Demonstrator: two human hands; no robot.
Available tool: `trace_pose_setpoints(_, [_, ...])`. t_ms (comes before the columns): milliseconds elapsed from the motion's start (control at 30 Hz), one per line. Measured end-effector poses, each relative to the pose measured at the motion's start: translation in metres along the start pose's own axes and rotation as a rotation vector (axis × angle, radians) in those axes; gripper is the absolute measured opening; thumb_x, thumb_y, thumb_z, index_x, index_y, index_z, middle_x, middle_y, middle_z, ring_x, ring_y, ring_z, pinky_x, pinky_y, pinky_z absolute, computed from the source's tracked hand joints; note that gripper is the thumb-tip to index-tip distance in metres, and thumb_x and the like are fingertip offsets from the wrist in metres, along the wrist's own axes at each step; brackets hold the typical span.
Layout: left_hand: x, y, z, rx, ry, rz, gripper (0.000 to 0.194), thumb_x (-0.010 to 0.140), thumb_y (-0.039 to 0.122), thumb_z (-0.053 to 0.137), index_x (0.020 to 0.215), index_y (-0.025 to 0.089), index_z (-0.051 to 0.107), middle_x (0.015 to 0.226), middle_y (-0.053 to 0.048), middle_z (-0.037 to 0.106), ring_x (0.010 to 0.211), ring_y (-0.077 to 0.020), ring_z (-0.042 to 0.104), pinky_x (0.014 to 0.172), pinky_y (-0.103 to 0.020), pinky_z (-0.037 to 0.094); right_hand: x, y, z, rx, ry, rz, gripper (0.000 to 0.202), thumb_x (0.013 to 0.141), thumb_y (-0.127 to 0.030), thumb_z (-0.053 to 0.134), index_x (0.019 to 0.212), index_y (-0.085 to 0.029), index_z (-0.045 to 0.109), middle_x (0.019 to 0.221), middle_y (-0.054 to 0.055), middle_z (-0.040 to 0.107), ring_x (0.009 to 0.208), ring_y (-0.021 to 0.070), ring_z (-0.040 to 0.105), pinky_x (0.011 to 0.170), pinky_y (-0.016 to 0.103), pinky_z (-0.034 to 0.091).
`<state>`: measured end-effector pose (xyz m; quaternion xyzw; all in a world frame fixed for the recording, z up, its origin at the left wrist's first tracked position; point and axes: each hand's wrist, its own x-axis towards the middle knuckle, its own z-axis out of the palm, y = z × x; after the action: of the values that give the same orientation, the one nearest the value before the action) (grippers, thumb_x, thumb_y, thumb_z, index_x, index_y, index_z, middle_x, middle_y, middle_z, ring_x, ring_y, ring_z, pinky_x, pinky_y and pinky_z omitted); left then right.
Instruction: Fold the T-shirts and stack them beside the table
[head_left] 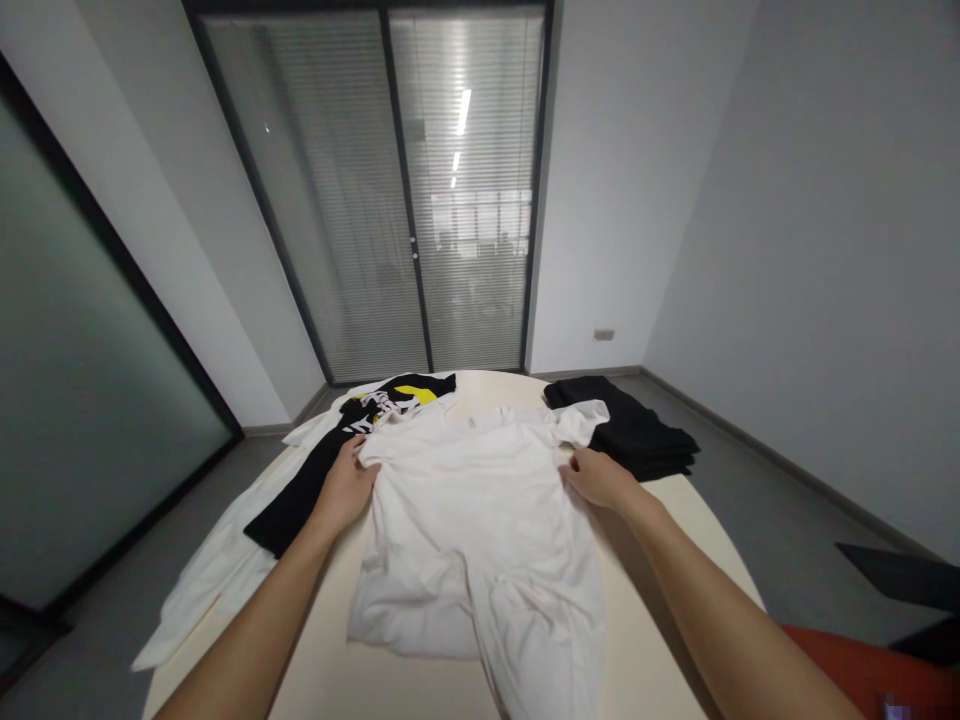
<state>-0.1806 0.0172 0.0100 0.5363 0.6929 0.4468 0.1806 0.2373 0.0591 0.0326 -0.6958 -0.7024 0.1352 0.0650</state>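
Note:
A white T-shirt (pixel 472 510) lies spread on the table in front of me, neckline toward the far side. Its lower part is creased and bunched, with one fold hanging toward the near edge. My left hand (pixel 351 487) is closed on the shirt's left edge by the sleeve. On the opposite side, my right hand (pixel 600 480) pinches the edge just below the right sleeve. The fingertips of both hands are partly hidden by cloth.
Black folded clothes (pixel 626 425) are stacked at the back right of the pale table (pixel 397 690). Left lie a black garment with a yellow and white print (pixel 315 485) and white clothing (pixel 217 560) draping over the edge. A red chair (pixel 855 665) stands at lower right.

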Motion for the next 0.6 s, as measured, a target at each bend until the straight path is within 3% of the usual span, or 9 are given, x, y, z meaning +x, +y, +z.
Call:
trace_pose_setpoints(133, [0.011,-0.006,0.000,-0.094,0.120,-0.053,0.053,0.091,0.026,0.050,0.142,0.016,0.036,0.120,-0.013,0.066,0.085,-0.0159,0.071,0.074,-0.028,0.057,0.005,-0.002,-0.002,0.091,0.280,0.104,0.036,0.101,-0.040,0.036,0.115,-0.014,0.058,0.100,0.020,0.072,0.090,0.0301,0.070,0.075,0.034,0.046])
trace_pose_setpoints(200, [0.012,-0.007,0.000,-0.085,0.118,-0.068,0.051,0.092,0.027,0.049,0.140,0.016,0.037,0.122,-0.014,0.065,0.083,-0.0153,0.072,0.074,-0.028,0.057,0.008,-0.001,-0.002,0.232,0.325,0.055,0.034,0.102,-0.037,0.035,0.122,-0.016,0.051,0.096,0.016,0.072,0.082,0.0253,0.070,0.073,0.031,0.046])
trace_pose_setpoints(333, [0.002,-0.002,-0.003,0.066,0.074,-0.066,0.055,0.083,0.036,0.066,0.132,0.016,0.049,0.119,-0.017,0.067,0.098,-0.0267,0.070,0.085,-0.038,0.053,0.012,0.004,0.004,0.423,0.243,-0.113,0.045,0.094,-0.034,0.050,0.133,-0.018,0.035,0.093,0.007,0.071,0.072,0.0189,0.067,0.068,0.025,0.044])
trace_pose_setpoints(400, [-0.007,0.006,-0.005,0.283,0.017,-0.055,0.061,0.081,0.042,0.068,0.134,0.018,0.048,0.120,-0.018,0.067,0.108,-0.0339,0.067,0.089,-0.042,0.050,0.010,0.005,0.007,0.371,0.189,-0.122,0.056,0.087,-0.032,0.059,0.134,-0.017,0.032,0.088,0.005,0.070,0.069,0.0193,0.065,0.065,0.025,0.042])
trace_pose_setpoints(467, [-0.016,0.013,-0.006,0.525,-0.083,-0.070,0.068,0.082,0.050,0.065,0.138,0.017,0.043,0.115,-0.018,0.068,0.106,-0.0381,0.067,0.084,-0.043,0.050,0.007,0.005,0.008,0.303,0.127,-0.088,0.058,0.083,-0.029,0.063,0.132,-0.016,0.034,0.081,0.004,0.069,0.063,0.0192,0.063,0.062,0.026,0.040])
trace_pose_setpoints(533, [-0.022,0.019,-0.006,0.637,-0.183,-0.065,0.068,0.083,0.051,0.063,0.137,0.016,0.041,0.104,-0.015,0.071,0.097,-0.0368,0.069,0.077,-0.040,0.050,0.006,0.005,0.008,0.280,0.085,-0.057,0.052,0.083,-0.024,0.061,0.128,-0.015,0.037,0.072,0.002,0.067,0.060,0.0189,0.061,0.061,0.026,0.039])
trace_pose_setpoints(600, [-0.025,0.021,-0.003,0.612,-0.223,-0.013,0.059,0.085,0.040,0.062,0.135,0.017,0.041,0.095,-0.009,0.071,0.089,-0.0315,0.070,0.073,-0.036,0.049,0.007,0.006,0.008,0.316,0.098,-0.043,0.040,0.085,-0.019,0.056,0.122,-0.016,0.044,0.069,0.002,0.066,0.059,0.0181,0.062,0.062,0.025,0.040])
